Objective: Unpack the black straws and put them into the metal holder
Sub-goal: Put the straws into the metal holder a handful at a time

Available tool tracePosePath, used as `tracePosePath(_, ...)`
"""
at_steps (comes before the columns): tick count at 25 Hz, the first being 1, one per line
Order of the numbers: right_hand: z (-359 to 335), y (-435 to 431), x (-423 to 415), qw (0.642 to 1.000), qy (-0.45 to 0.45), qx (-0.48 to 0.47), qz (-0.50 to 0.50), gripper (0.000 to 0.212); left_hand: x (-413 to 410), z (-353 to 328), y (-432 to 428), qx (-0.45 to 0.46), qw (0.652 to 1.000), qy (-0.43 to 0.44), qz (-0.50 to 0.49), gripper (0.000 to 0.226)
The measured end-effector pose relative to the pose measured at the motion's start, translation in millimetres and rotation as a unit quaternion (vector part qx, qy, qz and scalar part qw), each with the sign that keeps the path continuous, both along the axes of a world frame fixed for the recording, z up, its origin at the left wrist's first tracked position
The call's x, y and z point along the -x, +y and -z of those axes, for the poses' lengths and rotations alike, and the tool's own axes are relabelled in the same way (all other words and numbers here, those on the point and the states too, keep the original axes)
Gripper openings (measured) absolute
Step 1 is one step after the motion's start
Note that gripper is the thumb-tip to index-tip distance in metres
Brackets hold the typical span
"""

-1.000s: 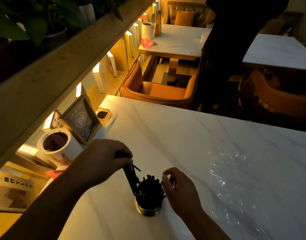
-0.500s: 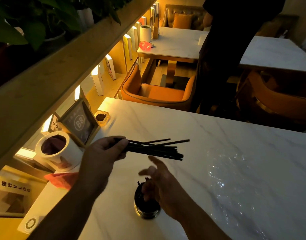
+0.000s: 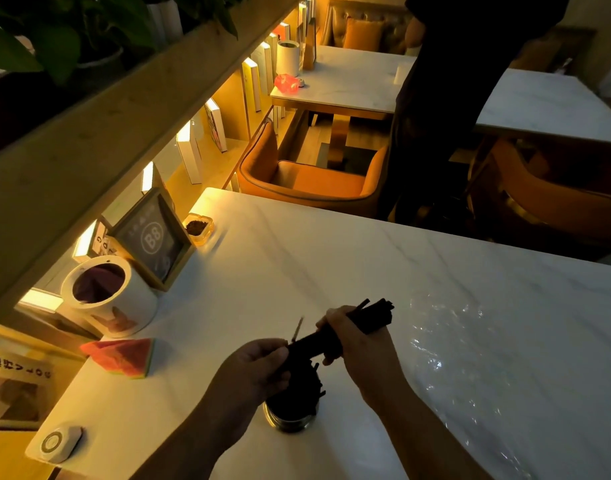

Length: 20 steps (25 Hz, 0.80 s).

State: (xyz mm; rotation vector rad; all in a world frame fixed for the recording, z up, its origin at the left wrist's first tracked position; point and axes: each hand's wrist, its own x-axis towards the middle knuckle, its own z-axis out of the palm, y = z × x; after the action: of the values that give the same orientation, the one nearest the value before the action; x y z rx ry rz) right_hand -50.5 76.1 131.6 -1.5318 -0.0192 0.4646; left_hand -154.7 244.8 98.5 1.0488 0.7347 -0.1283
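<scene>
1. Black straws form a bundle held level above the marble table, directly over the metal holder.
2. Your left hand is closed around the bundle's near end.
3. Your right hand is wrapped around the bundle's middle, fingers curled shut.
4. Your metal holder stands upright on the table and already contains dark straws, their tips showing above the rim.
5. Clear plastic wrap lies crumpled on the table to your right, well apart from the holder.
</scene>
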Motion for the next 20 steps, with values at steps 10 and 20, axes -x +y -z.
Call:
tracePosePath(10,30.6,-7.1,18.3,0.983,-0.072,0.157,-0.058,0.029,15.8,20.5,1.1,-0.319,0.932,0.07,0.16,0.011)
tracePosePath(20,54.3,-20.4,36.1,0.918,-0.184,0.303,-0.179,0.048,22.3,38.6,5.9,-0.563,0.788,0.008,0.251,0.018)
